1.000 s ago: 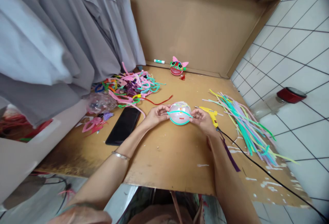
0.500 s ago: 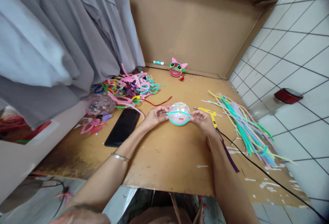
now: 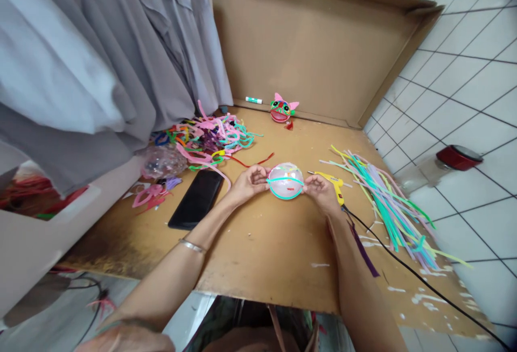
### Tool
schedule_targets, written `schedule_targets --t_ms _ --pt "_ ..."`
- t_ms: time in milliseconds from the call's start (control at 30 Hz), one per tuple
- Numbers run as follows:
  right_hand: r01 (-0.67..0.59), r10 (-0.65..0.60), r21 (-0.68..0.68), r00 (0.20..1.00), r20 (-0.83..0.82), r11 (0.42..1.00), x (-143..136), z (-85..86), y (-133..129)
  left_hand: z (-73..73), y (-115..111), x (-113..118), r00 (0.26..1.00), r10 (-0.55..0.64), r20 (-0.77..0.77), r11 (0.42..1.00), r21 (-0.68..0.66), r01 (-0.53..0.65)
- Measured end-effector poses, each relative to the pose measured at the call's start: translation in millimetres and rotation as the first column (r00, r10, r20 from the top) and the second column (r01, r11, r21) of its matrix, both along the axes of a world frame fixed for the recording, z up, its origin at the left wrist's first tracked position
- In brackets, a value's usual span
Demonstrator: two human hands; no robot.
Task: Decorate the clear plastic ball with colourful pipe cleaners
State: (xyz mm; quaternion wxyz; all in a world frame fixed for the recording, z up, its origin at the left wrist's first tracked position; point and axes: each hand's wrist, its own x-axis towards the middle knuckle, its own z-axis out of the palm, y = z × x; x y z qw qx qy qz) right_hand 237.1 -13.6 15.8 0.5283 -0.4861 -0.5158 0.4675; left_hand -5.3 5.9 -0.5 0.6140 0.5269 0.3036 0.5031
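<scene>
Turquoise fuzzy strip (image 3: 286, 179) arches across the front of a clear ball (image 3: 278, 189), and another turquoise line curves along the ball's lower edge. The ball sits between the person's 2 hands, over the middle of the brown tabletop (image 3: 278, 255). I can see the left hand (image 3: 252, 181) with thumb and fingers closed on the strip's left end, right at the ball's side; the right hand (image 3: 320, 190) pinches the other end the same way. Small orange and red marks show on the ball.

Just beside the right hand lies a yellow glue gun (image 3: 338, 192), with a black cord (image 3: 388, 245) trailing off. Beyond it there's a loose bundle of pastel stems (image 3: 382, 201). Over on the left are 1 black phone (image 3: 196, 199) and a bright tangle of stems (image 3: 218, 134). At the back, near the cardboard panel (image 3: 315, 50), 1 pink-eared figure (image 3: 280, 112) stands beside a green-and-white tube (image 3: 253, 100).
</scene>
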Motion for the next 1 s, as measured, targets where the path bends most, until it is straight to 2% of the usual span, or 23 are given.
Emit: schedule_targets --t_ms 267,567,833,1000 --pt "-0.003 0.003 -0.027 1.000 -0.008 1.000 2.5 -4.9 0.5 -0.7 1.0 -1.5 0.996 0.016 -0.089 0.994 0.107 -0.007" --pt "0.010 -0.010 -0.034 1.000 -0.004 0.999 2.1 -3.4 0.8 -3.0 1.9 0.0 0.996 0.034 -0.088 0.996 0.085 -0.027" --pt "0.015 -0.017 -0.045 0.999 -0.031 0.999 0.9 -2.9 -0.1 7.3 -2.3 -2.0 0.976 0.084 -0.202 0.989 0.133 -0.058" --pt "0.016 -0.020 -0.078 0.999 -0.050 0.997 0.3 -1.8 0.2 2.7 -0.7 -0.1 0.982 0.088 -0.165 0.989 0.130 -0.067"
